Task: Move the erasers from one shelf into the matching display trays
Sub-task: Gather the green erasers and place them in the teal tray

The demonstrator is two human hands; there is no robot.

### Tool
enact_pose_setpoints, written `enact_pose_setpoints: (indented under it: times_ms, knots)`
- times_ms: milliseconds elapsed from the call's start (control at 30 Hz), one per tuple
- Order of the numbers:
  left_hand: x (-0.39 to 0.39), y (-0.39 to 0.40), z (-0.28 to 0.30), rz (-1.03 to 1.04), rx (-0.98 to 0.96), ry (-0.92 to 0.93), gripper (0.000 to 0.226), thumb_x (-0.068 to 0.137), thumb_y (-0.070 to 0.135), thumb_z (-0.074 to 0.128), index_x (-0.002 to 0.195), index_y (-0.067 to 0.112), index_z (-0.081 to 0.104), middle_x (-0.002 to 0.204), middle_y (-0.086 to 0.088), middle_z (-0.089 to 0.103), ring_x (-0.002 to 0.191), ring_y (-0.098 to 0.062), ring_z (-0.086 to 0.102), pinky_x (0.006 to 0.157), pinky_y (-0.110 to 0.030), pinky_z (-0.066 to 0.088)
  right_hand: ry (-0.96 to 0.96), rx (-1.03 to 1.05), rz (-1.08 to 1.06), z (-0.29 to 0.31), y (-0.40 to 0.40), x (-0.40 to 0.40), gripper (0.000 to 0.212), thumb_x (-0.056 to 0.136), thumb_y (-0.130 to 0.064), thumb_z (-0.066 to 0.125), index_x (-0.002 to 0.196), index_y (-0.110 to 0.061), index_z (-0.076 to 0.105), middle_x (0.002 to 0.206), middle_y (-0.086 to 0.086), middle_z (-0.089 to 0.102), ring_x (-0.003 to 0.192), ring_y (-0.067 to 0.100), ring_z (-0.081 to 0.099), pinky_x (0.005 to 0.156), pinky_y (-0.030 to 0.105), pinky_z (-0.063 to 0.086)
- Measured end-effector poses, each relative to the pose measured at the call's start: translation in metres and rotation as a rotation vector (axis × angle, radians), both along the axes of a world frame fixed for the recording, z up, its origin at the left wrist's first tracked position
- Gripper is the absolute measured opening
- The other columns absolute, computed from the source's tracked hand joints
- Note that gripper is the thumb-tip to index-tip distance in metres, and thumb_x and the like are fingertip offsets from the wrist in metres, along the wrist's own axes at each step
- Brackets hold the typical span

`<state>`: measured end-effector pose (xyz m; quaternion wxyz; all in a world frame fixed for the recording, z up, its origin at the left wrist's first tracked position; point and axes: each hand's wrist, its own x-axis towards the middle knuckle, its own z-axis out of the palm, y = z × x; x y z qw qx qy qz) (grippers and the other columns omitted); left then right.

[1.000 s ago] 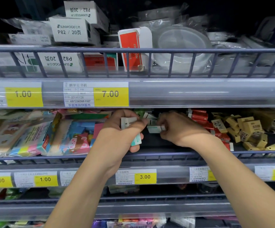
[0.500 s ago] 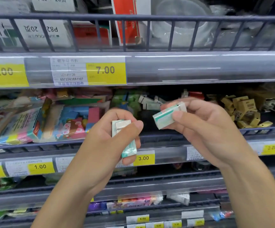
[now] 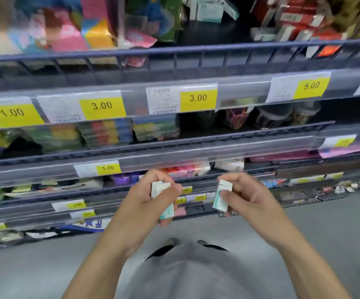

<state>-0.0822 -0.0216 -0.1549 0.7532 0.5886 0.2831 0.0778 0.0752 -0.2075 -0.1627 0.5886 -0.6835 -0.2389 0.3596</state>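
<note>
Holding one stack of white-and-teal erasers [image 3: 162,199] in the left hand [image 3: 146,203] and a single eraser [image 3: 222,195] pinched in the right hand [image 3: 245,197], the person stands before the lower shelves [image 3: 131,190], fingers curled round each. To do this well, keep both grips firm, find the matching tray first, which the blur hides, then set them in label outward.

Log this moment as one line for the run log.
left hand: holds erasers | right hand: holds eraser | trays: not identifiable
</note>
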Motion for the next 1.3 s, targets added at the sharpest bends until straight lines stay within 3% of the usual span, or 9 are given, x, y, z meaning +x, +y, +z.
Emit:
enact_pose_setpoints:
  times_ms: [100,200,333,500,667,833,1033,1300]
  knots:
    - [-0.019,-0.012,-0.055,0.076,-0.101,0.167,0.015,0.095,0.022,0.073,0.084,0.021,0.062,0.07,-0.007,0.056,0.059,-0.017,0.05,0.05,-0.026,0.042,0.007,-0.177,0.009,-0.047,-0.02,-0.008,0.023,0.096,0.0,0.059,0.106,-0.02,0.066,0.079,0.015,0.063,0.062,0.019,0.055,0.062,0.03,0.048]
    - [-0.043,-0.029,-0.09,0.154,-0.189,0.276,0.017,0.093,0.023,0.076,0.082,0.025,0.064,0.07,-0.003,0.059,0.064,-0.017,0.052,0.054,-0.027,0.043,0.033,-0.321,0.065,-0.084,-0.04,-0.015,0.021,0.096,-0.003,0.059,0.109,-0.019,0.065,0.076,0.011,0.063,0.057,0.016,0.056,0.063,0.026,0.047]
    - [-0.071,-0.055,-0.11,0.291,-0.234,0.343,0.013,0.08,0.033,0.077,0.079,0.026,0.066,0.07,-0.003,0.059,0.067,-0.018,0.053,0.056,-0.029,0.045,0.065,-0.44,0.106,-0.121,-0.062,-0.02,0.022,0.096,-0.006,0.06,0.107,-0.023,0.067,0.072,0.002,0.066,0.056,0.017,0.057,0.065,0.031,0.048]
    - [-0.104,-0.092,-0.119,0.471,-0.233,0.405,0.015,0.096,0.024,0.072,0.083,0.023,0.064,0.074,0.0,0.061,0.071,-0.014,0.061,0.057,-0.026,0.051,0.036,-0.509,0.245,-0.139,-0.077,-0.019,0.021,0.096,-0.008,0.06,0.105,-0.026,0.065,0.075,0.004,0.068,0.057,0.016,0.06,0.066,0.027,0.048]
    - [-0.148,-0.123,-0.114,0.705,-0.257,0.383,0.017,0.094,0.025,0.074,0.081,0.025,0.065,0.073,0.005,0.062,0.069,-0.014,0.061,0.051,-0.025,0.049,-0.025,-0.51,0.462,-0.137,-0.056,-0.032,0.021,0.096,-0.013,0.06,0.107,-0.03,0.063,0.074,-0.008,0.067,0.058,0.012,0.062,0.06,0.016,0.045]
    - [-0.214,-0.146,-0.102,0.934,-0.262,0.329,0.017,0.092,0.027,0.078,0.079,0.026,0.067,0.071,0.003,0.061,0.07,-0.018,0.059,0.052,-0.027,0.046,0.004,-0.384,0.683,-0.112,0.006,-0.084,0.021,0.096,-0.003,0.058,0.108,-0.02,0.064,0.089,0.005,0.07,0.062,0.009,0.059,0.06,0.023,0.049]
    - [-0.302,-0.159,-0.105,1.183,-0.318,0.266,0.016,0.095,0.02,0.073,0.082,0.024,0.067,0.07,0.005,0.062,0.064,-0.015,0.069,0.051,-0.027,0.042,0.003,-0.268,0.909,-0.093,0.077,-0.179,0.023,0.095,-0.004,0.059,0.111,-0.02,0.065,0.09,-0.007,0.071,0.071,0.002,0.063,0.059,0.021,0.05]
    - [-0.433,-0.133,-0.119,1.279,-0.351,0.252,0.019,0.095,0.023,0.074,0.077,0.026,0.067,0.072,0.001,0.06,0.065,-0.015,0.061,0.051,-0.027,0.047,-0.05,-0.282,0.988,-0.105,0.136,-0.307,0.025,0.093,-0.001,0.061,0.108,-0.021,0.067,0.081,-0.007,0.069,0.067,0.008,0.061,0.058,0.024,0.05]
